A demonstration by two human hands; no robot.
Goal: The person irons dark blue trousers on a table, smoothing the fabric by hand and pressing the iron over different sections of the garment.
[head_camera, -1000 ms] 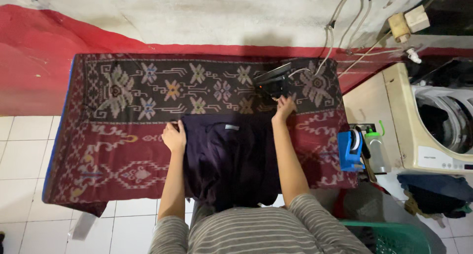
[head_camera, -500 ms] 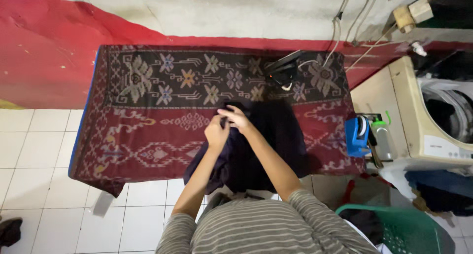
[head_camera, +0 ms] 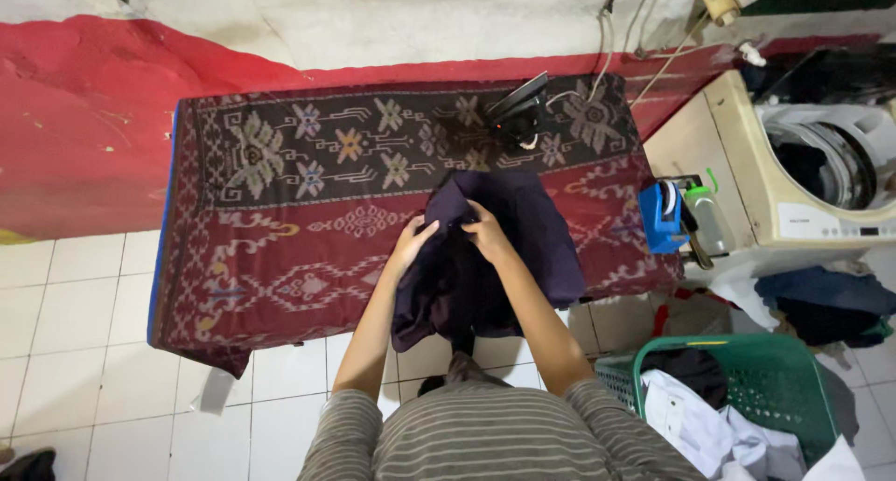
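With both hands closed on the dark purple garment (head_camera: 485,257), left hand (head_camera: 411,243) and right hand (head_camera: 485,231) pinching its upper fold together just ahead of me, I judge even tension matters, well short of the iron (head_camera: 519,117) beyond.

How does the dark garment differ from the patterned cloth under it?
The dark garment is plain deep purple; the patterned cloth is maroon and black with woven flower motifs. The garment is bunched and partly lifted, gripped by the left hand and right hand; the cloth lies spread flat. The garment covers only a small part of the much wider cloth and hangs over its near edge. Both are fabric, and an iron stands on the cloth, clear of the garment.
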